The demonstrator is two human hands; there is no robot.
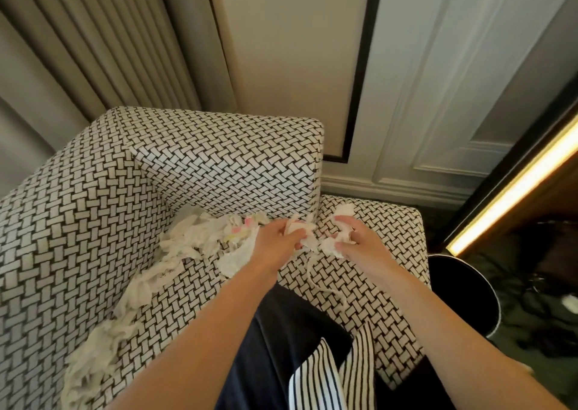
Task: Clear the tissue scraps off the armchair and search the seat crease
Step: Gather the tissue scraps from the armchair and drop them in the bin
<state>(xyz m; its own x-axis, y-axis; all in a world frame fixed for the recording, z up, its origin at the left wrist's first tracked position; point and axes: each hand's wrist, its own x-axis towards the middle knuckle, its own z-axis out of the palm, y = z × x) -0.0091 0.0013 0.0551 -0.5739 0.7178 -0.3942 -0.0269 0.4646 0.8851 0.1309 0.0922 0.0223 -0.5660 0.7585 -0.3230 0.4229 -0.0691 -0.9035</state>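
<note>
Woven-pattern armchair [219, 159] against panelled wall [422, 97]. Both forearms reach over the seat. Left hand [275, 245] and right hand [362, 244] each clutch tissue scraps [194, 241] in curled fingers. More scraps trail along the seat's left crease.

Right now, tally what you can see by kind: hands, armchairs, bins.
Hands: 2, the left hand and the right hand, both gripping tissue scraps
Armchair: 1
Dark round bin: 1
Total: 4
</note>
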